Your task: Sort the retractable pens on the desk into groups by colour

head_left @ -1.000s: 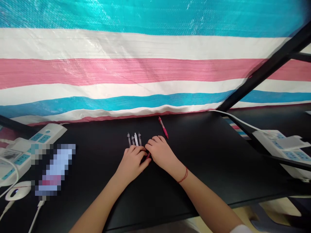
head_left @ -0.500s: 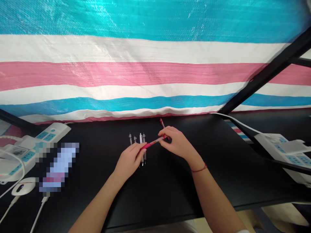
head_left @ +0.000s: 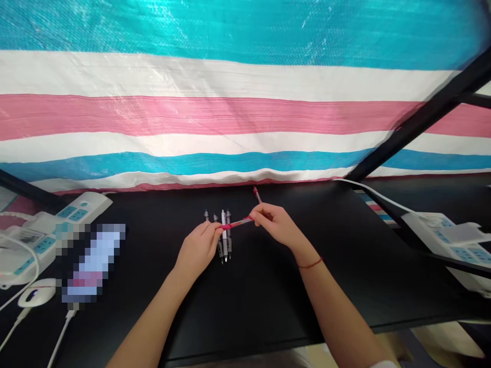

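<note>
"So, where is the red pen (head_left: pixel 240 223)?"

"Between your hands, above the black table (head_left: pixel 280 296): your left hand (head_left: pixel 196 250) pinches one end, your right hand (head_left: pixel 274 223) the other."

"And beneath it?"

"A white pen (head_left: pixel 224 244) among gray pens (head_left: pixel 229 246). A second red pen (head_left: pixel 257 193) lies beyond your right hand."

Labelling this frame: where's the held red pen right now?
Head view, just below centre: the red pen spans from the left grip to the right grip, crossing in front of the white pen.
</note>
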`<state>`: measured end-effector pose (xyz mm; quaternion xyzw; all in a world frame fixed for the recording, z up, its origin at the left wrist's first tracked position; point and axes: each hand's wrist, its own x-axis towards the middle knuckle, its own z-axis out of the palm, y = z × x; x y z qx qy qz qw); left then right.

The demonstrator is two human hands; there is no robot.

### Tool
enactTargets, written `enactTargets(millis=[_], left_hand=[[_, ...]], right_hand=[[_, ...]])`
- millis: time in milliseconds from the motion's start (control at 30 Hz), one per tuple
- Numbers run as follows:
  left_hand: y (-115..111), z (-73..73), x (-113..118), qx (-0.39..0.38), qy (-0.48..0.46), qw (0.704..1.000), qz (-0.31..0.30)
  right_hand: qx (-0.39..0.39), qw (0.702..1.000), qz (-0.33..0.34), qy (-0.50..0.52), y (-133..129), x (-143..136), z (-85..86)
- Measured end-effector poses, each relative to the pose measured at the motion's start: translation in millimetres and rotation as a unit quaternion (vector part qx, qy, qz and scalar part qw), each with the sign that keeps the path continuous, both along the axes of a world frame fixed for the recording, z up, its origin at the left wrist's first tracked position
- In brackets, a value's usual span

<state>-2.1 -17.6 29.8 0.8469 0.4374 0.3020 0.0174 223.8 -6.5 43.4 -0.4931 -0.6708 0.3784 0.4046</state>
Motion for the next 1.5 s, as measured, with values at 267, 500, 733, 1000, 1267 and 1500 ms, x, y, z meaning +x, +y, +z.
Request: enactTargets(millis=[267,500,733,1000,1267,1500], left_hand=[[3.6,-3.2,-5.3,0.015,0.0,1.0,0.009],[9.7,-4.7,-11.5,0.085,0.004,0.996,0.011],[9.4,-5.4,-8.6,0.083,0.01,0.996,-0.004],[8.3,-1.6,-8.9,0.103,0.031,0.994,-0.001],[10.7,3.1,-13.2,0.109,0.048,0.993,0.021],[7.4,3.5,-12.9,0.026,0.035,0.999,-0.003]], right_hand=[[0.056,0.997,-0.053,-0.003,-1.4,-12.4,-5.3],[-0.053,0.997,-0.056,0.003,0.2,-8.7,-6.5],[-0.095,0.99,-0.032,0.096,0.2,-4.1,-5.3],[-0.108,0.984,-0.026,0.139,-0.2,-3.9,-3.8],[-0.137,0.978,0.046,0.154,0.4,-5.8,-3.8],[-0.042,0.993,0.038,0.102,-1.9,-3.8,-5.1]])
